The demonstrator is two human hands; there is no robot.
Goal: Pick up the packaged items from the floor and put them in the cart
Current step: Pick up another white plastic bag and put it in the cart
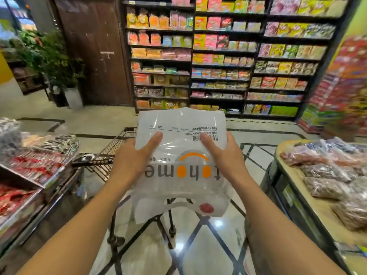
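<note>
I hold a clear plastic package (181,171) of bowls with orange and black lettering, upside down to me, in front of my chest. My left hand (135,155) grips its left side with the thumb on top. My right hand (222,153) grips its right side the same way. The package hangs above the wire shopping cart (111,151), whose black basket rim shows to the left behind it. The cart's inside is mostly hidden by the package.
A display bin of red packets (33,165) stands at my left. A counter with bagged goods (333,175) is on the right. Stocked snack shelves (218,56) fill the back wall. Potted plants (57,62) and a brown door are at back left. Tiled floor shows below.
</note>
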